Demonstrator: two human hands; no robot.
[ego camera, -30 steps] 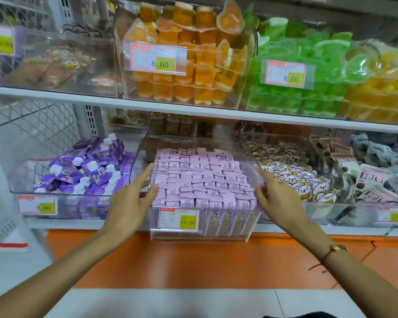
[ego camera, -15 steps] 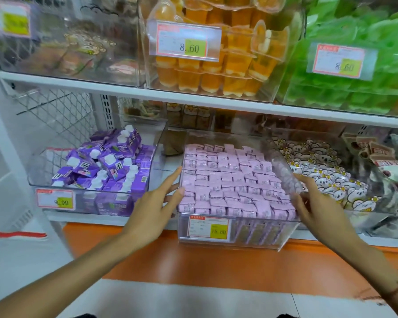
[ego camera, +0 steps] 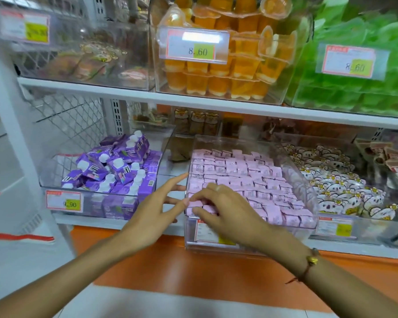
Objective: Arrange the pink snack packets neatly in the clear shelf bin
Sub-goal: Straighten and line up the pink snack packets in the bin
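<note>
Pink snack packets point(ego camera: 239, 180) fill the clear shelf bin point(ego camera: 294, 166) on the lower shelf point(ego camera: 124, 222), packed in rows that run from its front edge to its back wall — and the ones that matter now are at the front left corner, directly under our right hand point(ego camera: 228, 212). That hand reaches across the front rim, its fingertips point(ego camera: 194, 211) curled down onto the first row of packets; we judge it is pressing or nipping one of them, though the blur keeps us from telling whether a packet is actually pinched. Our left hand point(ego camera: 152, 212) sits just outside the bin's left wall, fingers straight and spread, holding nothing, their tips touching or nearly touching that wall.

So the packets lie right at the right hand's fingers and to the right of the left hand, with the wall between. Their rows run across the bin, left to right, while the right forearm comes in slantwise from the lower right — the nearer hand for any nudge of the front row is plainly the right one.

Further back the rows look even, with a few packets slightly askew toward the rear left. Beside the bin stand purple cartons point(ego camera: 115, 171) on the left and koala-print packs point(ego camera: 336, 180) on the right.
</note>
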